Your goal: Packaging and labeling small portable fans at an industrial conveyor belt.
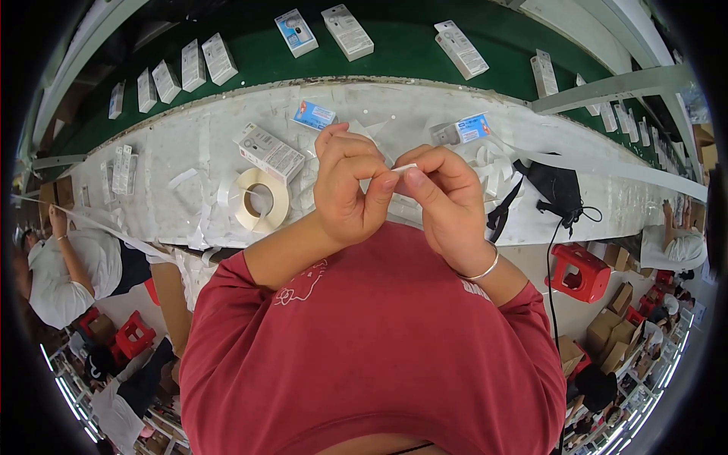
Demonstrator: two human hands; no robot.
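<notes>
Above the table's near edge, my left hand (349, 186) and my right hand (449, 199) meet, fingertips nearly touching. My right thumb and forefinger pinch a small white strip (405, 167), perhaps a sticker. Against its left end are my left thumb and forefinger, closed in a pinch; what lies between them is hidden. Left of my left hand are a roll of white stickers (284, 199) and a white printed box (271, 152). Behind my hands lie a blue-and-white box (314, 114) and, to the right, another blue-and-white box (474, 128).
A green conveyor belt (394, 57) crosses the far side, carrying several white boxes (347, 32). White backing strips and a black pouch (552, 182) with a cord lie on the right of the table. Red stools (579, 273) stand beyond its near edge; co-workers (68, 265) sit at both sides.
</notes>
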